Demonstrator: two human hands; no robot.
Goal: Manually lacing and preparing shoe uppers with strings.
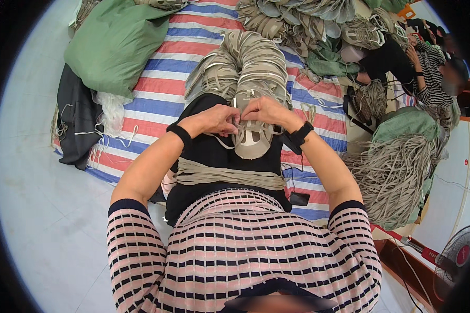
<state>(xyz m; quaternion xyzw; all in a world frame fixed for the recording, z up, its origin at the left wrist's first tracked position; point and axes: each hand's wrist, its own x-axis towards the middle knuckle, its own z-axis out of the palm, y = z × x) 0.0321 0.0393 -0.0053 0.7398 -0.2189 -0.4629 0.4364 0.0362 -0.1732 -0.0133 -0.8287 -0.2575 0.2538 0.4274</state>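
A beige shoe upper lies over my lap, toe toward me, at the near end of a row of stacked uppers. My left hand is closed in a pinch at the upper's left edge, with a pale shoelace looping down below the fingers. From the other side my right hand reaches across the upper's lacing area, its thumb and fingertips pinched together close to the left fingertips. What the right fingertips hold is too small to make out. A bundle of beige shoelaces lies across my lap.
Stacked uppers stretch away on a striped sheet. A green sack sits far left. On the right are a heap of laces, a fan and another person in striped clothing.
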